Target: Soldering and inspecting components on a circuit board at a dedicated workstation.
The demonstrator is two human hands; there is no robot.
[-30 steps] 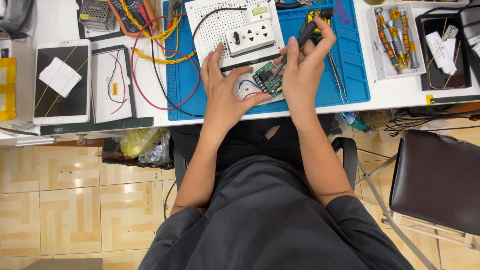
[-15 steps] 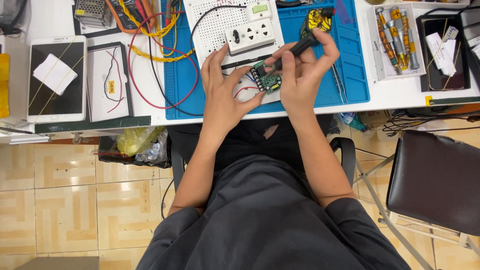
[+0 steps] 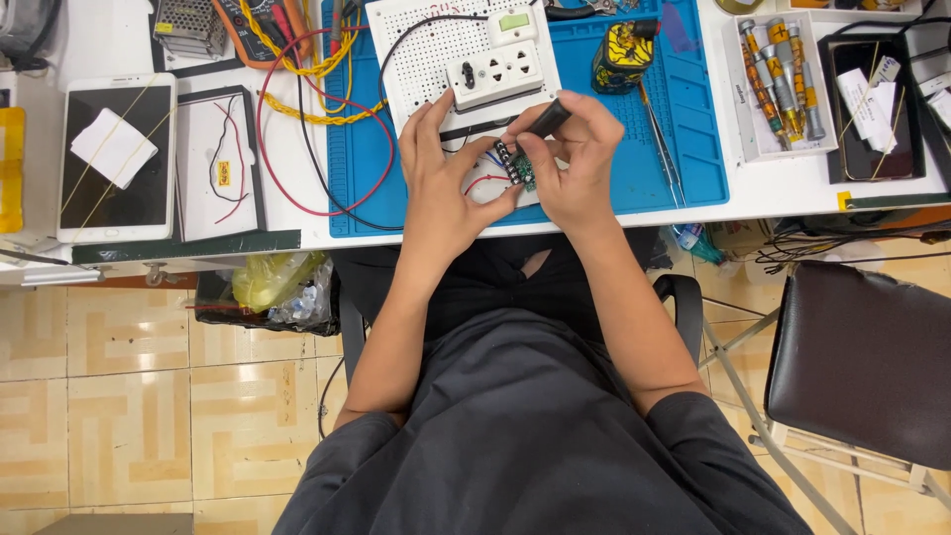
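Right now both hands meet over the near edge of the blue silicone work mat, and between them sits a small green circuit board with dark components, tipped up on edge rather than lying flat. The left hand cradles it from the left side, thumb stretched under and across toward the board's near edge, fingers spread upward behind it; it touches and steadies the board, though whether it truly pinches it I cannot tell. The right hand is closed around a short black-handled tool, whose long axis slants from the far right down toward the near left, its tip hidden just at the board's far side. So the board lies just left of and nearer than the right hand's grip, directly in line with the tool; the two hands are about equally close to it.

Thin red and blue wires trail from the board over the mat toward the left. Just beyond the fingers stands a white perforated board with a white socket block. Farther right lie slim metal tweezers and a yellow-and-black tape roll.
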